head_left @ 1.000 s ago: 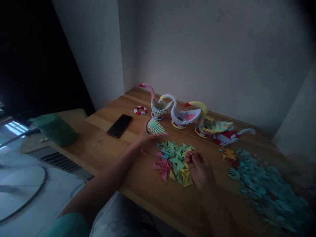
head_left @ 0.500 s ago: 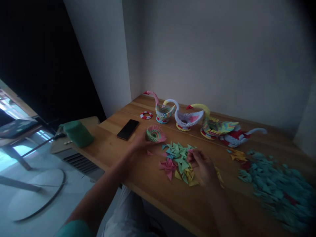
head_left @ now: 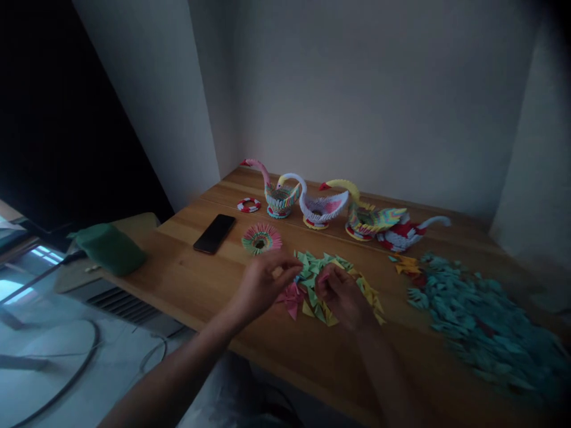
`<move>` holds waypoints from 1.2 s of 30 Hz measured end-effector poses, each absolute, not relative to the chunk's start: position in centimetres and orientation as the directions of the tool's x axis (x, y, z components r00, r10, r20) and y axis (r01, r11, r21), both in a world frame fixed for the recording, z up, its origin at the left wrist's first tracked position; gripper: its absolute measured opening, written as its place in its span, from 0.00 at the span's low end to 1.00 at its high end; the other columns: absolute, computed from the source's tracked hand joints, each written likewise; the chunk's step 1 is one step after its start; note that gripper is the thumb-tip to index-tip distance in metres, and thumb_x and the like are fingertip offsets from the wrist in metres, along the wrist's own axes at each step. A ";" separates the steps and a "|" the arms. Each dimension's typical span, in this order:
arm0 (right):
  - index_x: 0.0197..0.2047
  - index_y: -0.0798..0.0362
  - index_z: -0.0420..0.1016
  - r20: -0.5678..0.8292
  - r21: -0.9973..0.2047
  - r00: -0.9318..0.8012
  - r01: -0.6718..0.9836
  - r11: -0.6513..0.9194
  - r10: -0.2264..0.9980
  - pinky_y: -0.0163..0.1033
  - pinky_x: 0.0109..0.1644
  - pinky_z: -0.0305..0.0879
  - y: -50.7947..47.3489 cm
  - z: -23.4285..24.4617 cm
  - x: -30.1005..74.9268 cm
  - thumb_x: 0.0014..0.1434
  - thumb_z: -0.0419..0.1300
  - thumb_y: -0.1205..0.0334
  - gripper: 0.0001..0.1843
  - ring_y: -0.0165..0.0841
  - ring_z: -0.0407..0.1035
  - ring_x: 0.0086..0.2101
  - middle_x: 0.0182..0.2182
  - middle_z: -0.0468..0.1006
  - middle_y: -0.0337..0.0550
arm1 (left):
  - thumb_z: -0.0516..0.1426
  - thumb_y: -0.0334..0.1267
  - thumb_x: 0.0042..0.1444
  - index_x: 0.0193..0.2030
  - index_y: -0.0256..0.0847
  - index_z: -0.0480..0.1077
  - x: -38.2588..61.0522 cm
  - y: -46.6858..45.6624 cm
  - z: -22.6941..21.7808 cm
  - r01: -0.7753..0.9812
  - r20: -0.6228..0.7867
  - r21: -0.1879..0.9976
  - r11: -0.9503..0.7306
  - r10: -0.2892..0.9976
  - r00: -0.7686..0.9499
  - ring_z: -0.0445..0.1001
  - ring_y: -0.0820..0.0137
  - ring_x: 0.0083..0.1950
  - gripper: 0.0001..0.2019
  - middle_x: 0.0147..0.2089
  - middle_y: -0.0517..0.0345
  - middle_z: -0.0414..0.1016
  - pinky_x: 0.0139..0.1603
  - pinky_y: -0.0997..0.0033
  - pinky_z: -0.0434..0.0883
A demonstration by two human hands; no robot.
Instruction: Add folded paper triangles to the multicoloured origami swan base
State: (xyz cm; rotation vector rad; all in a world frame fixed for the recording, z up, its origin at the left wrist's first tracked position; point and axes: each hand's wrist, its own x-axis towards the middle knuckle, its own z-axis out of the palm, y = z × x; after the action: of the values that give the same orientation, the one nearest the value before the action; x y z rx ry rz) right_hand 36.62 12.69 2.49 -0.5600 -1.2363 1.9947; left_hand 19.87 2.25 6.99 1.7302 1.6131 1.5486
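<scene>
Both your hands sit at frame center, over the mixed pile of folded paper triangles (head_left: 328, 279) on the wooden bench (head_left: 285, 351). Your left hand (head_left: 263, 284) is half curled, fingertips at the pile's left edge near the pink pieces (head_left: 292, 297); can't tell if it grips anything, too blurred. Your right hand (head_left: 341, 297) is curled w/ fingers pinched together on top of the pile, seems to pinch a pink piece, but not clear enough to be sure.

Just up-left of your left hand, a round paper rosette (head_left: 261, 238) lies flat on the bench, apart from both hands. Black phone (head_left: 215, 233) lies further left. Along the back, by the wall, a row of paper swans (head_left: 321, 205) and a small red/white ring (head_left: 248, 205). Big heap of teal pieces (head_left: 473, 315) fills the right side; a few orange pieces (head_left: 404, 264) btw it and the mixed pile. Green bundle (head_left: 109, 246) at left, off the bench.
</scene>
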 end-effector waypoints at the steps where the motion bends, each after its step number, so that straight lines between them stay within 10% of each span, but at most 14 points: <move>1: 0.25 0.53 0.71 0.007 -0.900 -0.661 -0.331 -0.283 0.750 0.31 0.24 0.59 12.6 2.5 36.6 0.44 0.72 0.44 0.22 0.25 0.60 0.19 0.18 0.69 0.34 | 0.59 0.38 0.59 0.35 0.37 0.76 20.9 2.8 6.9 0.450 0.450 0.830 -0.331 0.873 -0.188 0.75 0.70 0.36 0.07 0.34 0.55 0.78 0.39 0.74 0.69; 24: 0.25 0.52 0.71 0.040 -0.945 -0.690 -0.262 -0.197 0.723 0.33 0.25 0.57 13.0 2.0 37.0 0.49 0.70 0.45 0.20 0.28 0.62 0.20 0.18 0.70 0.35 | 0.58 0.42 0.60 0.34 0.37 0.77 22.7 3.9 4.6 0.173 0.280 0.952 -0.252 0.946 -0.165 0.72 0.70 0.32 0.11 0.30 0.56 0.76 0.36 0.73 0.67; 36: 0.28 0.52 0.77 0.102 -0.993 -0.605 -0.105 0.047 0.790 0.35 0.29 0.62 13.2 2.6 36.6 0.49 0.69 0.47 0.16 0.30 0.66 0.23 0.20 0.73 0.37 | 0.53 0.31 0.63 0.37 0.40 0.74 21.8 4.0 4.3 0.819 0.621 0.443 -0.364 0.783 0.012 0.72 0.69 0.33 0.08 0.31 0.57 0.78 0.44 0.65 0.64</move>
State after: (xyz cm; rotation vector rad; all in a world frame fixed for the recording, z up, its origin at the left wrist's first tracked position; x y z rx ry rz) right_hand 36.62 13.24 2.61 -0.7007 -1.6347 1.6423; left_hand 21.80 3.97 4.28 2.2645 1.7952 1.3377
